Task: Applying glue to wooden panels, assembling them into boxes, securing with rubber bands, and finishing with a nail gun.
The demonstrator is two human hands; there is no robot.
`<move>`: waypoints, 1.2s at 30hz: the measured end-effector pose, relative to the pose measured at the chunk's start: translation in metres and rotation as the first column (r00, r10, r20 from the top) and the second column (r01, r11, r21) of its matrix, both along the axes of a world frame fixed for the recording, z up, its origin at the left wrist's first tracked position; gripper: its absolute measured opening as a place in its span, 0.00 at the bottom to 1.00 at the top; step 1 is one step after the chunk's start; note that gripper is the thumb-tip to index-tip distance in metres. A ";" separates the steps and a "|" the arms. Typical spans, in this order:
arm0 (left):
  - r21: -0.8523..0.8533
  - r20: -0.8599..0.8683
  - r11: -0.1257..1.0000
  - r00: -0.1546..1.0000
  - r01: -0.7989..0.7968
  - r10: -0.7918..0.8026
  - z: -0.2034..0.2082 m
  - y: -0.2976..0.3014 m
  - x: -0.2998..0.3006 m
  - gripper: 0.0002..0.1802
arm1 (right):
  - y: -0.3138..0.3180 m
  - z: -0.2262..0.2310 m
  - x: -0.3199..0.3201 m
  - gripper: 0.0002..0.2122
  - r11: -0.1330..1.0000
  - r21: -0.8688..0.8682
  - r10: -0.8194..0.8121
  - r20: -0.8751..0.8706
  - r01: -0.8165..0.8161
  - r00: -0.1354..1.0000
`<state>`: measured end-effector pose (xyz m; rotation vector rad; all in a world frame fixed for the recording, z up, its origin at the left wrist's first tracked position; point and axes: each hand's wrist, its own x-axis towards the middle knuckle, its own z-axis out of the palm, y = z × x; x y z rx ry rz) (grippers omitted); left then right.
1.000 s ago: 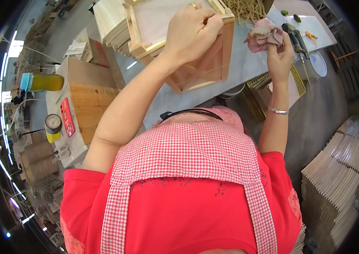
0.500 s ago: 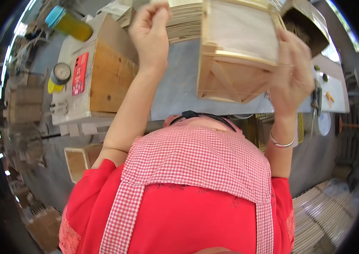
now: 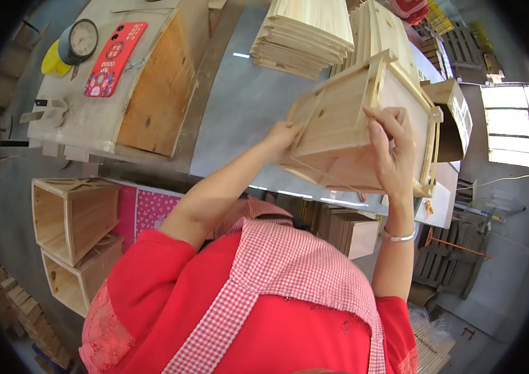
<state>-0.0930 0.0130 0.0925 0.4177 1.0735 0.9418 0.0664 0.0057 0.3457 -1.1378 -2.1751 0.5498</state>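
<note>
Wood box [image 3: 334,128], knotty, slat-edged, between left hand [image 3: 283,137] and right hand [image 3: 395,148].

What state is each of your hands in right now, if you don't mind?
Left hand: closed on the left end of the wooden box.
Right hand: partly curled by the box's frame; whether it grips anything cannot be told.

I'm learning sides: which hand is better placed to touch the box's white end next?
Probably the right hand, beside the white end of the box; the left hand holds its opposite end.
</note>
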 end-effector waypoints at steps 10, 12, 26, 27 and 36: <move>0.044 -0.143 0.999 0.990 -0.006 0.012 0.037 -0.002 -0.016 0.16 | -0.001 0.000 -0.008 0.09 0.996 0.090 -0.007 -0.028 0.009 1.000; 0.029 -0.169 0.995 0.982 0.091 -0.085 0.047 0.008 -0.003 0.15 | -0.001 -0.003 -0.004 0.08 0.990 0.138 0.007 0.002 -0.007 1.000; 0.321 -0.282 0.940 0.936 -0.116 0.211 0.061 0.058 0.016 0.20 | -0.016 0.016 0.103 0.12 0.890 0.339 -0.186 -0.342 0.306 0.921; 0.290 -0.319 0.952 0.929 -0.093 0.188 0.062 0.073 0.017 0.20 | -0.008 0.004 0.130 0.11 0.877 0.206 -0.253 -0.569 0.434 0.782; 0.213 0.382 0.965 0.922 -0.155 0.064 0.054 0.103 0.026 0.32 | 0.070 -0.201 0.193 0.17 0.836 -0.378 -0.522 -0.322 0.398 0.790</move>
